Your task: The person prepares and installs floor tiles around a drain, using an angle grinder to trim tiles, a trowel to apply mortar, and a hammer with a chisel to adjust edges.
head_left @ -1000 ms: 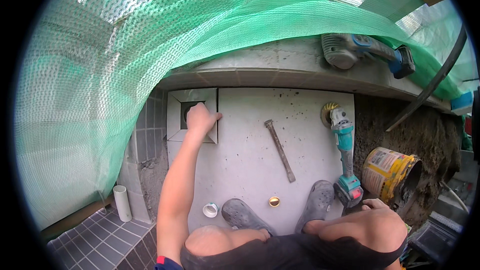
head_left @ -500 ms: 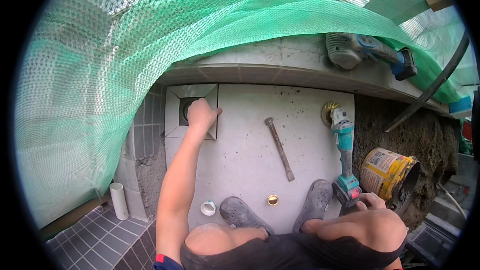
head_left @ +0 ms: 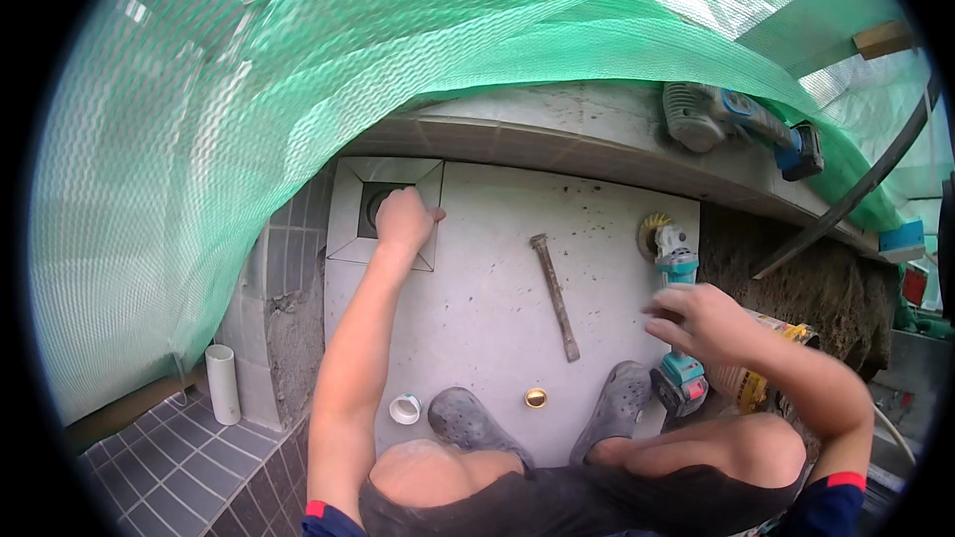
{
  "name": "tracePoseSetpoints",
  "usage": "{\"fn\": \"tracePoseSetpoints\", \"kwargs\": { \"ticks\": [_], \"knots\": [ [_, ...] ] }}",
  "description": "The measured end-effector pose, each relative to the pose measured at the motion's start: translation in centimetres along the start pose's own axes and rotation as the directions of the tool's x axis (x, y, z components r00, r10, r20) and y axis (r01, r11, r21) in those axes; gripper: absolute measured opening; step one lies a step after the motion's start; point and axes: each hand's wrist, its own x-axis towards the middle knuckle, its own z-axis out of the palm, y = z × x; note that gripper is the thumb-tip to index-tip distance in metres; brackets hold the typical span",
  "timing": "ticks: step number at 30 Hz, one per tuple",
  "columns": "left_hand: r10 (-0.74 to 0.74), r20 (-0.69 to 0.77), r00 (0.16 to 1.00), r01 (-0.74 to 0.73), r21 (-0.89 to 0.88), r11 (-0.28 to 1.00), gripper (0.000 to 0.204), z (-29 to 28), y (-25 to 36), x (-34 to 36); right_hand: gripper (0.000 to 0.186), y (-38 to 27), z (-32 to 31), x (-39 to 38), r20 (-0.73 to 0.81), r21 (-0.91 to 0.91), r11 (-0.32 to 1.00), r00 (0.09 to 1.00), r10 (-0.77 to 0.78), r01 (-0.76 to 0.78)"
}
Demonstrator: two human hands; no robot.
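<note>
My left hand [head_left: 403, 220] is over the square drain opening [head_left: 374, 201], which is framed by mitred light-grey tile strips [head_left: 345, 224]. Its fingers curl down into the opening, and the thumb sticks out over the right-hand strip. What those fingers grip, if anything, is hidden. Above the handle of a teal angle grinder [head_left: 680, 370] with a golden cup-shaped disc hovers my right hand [head_left: 704, 323], slightly blurred. Its fingers are parted and hold nothing. A rusty flat chisel [head_left: 555, 298] lies between my hands on the large pale tile [head_left: 487, 239].
Near my shoes lie a white plastic cap [head_left: 406, 409] and a small gold ring-shaped piece [head_left: 536, 398]. A yellow bucket [head_left: 766, 378] lies tipped at the right. A blue-grey power tool [head_left: 731, 117] rests on the ledge below green netting [head_left: 557, 30]. A white pipe [head_left: 223, 385] stands at left.
My right hand has risen from beside my right knee, moving forward and left over the grinder's handle. The left hand stays at the drain opening. The view has shifted slightly.
</note>
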Motion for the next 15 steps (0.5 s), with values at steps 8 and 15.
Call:
{"fn": "tracePoseSetpoints", "kwargs": {
  "ticks": [8,15],
  "knots": [
    [0.096,-0.323,0.941,-0.181,-0.245,0.952,0.040,2.4,-4.1,-1.8,0.061,4.2,13.5,13.6,0.136,-0.274,0.913,0.928,0.347,-0.301],
    [0.225,-0.495,0.839,-0.368,-0.212,0.905,0.056,6.5,-5.9,-8.7,0.043,5.3,19.1,12.8,-0.096,-0.040,0.953,0.951,0.295,-0.300]
  ]
}}
